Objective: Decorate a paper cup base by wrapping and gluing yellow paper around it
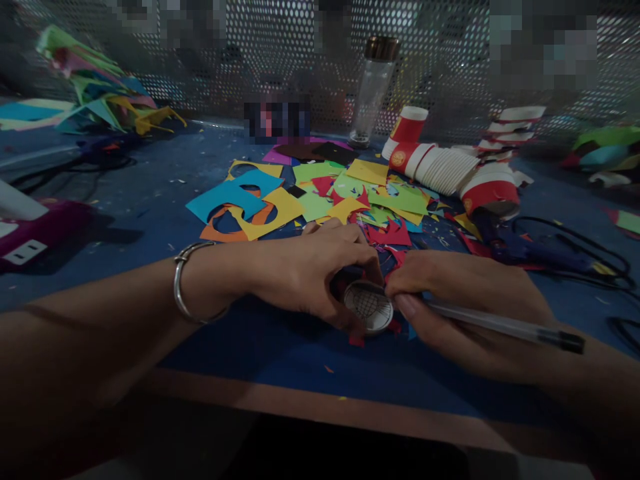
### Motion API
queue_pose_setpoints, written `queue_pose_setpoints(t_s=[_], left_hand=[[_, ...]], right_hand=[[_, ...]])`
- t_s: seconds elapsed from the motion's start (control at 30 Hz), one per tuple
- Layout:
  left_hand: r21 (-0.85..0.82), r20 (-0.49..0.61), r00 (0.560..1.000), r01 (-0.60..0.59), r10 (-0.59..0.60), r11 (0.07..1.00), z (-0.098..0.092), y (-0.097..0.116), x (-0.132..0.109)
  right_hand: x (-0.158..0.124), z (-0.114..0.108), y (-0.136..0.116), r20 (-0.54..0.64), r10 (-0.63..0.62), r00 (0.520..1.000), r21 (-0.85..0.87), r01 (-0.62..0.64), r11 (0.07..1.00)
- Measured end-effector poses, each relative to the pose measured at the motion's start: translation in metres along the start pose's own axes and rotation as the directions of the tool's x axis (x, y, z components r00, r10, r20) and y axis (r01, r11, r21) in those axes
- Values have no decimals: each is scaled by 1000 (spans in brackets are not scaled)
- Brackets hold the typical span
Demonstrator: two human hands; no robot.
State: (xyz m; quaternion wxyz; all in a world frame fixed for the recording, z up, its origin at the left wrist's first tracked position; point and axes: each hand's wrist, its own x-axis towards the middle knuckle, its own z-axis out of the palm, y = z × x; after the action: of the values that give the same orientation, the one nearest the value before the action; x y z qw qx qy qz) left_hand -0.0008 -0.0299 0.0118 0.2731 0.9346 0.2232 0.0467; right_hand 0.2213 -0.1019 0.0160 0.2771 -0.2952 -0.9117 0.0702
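Note:
My left hand (320, 270), with a silver bangle at the wrist, curls its thumb and fingers around a small paper cup (369, 308). The cup's round white end faces up and carries a grid of dark drawn lines; its sides are mostly hidden. In my right hand (450, 313) is a pen (493, 319) with a clear barrel and a black end. The pen's tip meets the far right rim of the white round, partly covered by my fingers. Just beyond both hands lie red paper scraps (387, 233).
Cut coloured paper (280, 207) spreads across the blue table. Stacked red and white paper cups (440, 167) lie at right, near a dark glue gun (530, 250) with its cable. Behind stands a clear bottle (373, 93). A purple power socket block (40, 233) sits at left.

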Motion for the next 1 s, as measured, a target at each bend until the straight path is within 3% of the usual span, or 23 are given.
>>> queue_pose_setpoints(t_s=[0.4,1.0], left_hand=[[-16,27,998,49,-49,999,-6,7,2],[-32,-21,1000,19,-20,999,-6,11,-2]], right_hand=[[0,-3,2,15,-67,998,29,67,997],[-7,-5,2,-85,-12,996,12,13,1000]])
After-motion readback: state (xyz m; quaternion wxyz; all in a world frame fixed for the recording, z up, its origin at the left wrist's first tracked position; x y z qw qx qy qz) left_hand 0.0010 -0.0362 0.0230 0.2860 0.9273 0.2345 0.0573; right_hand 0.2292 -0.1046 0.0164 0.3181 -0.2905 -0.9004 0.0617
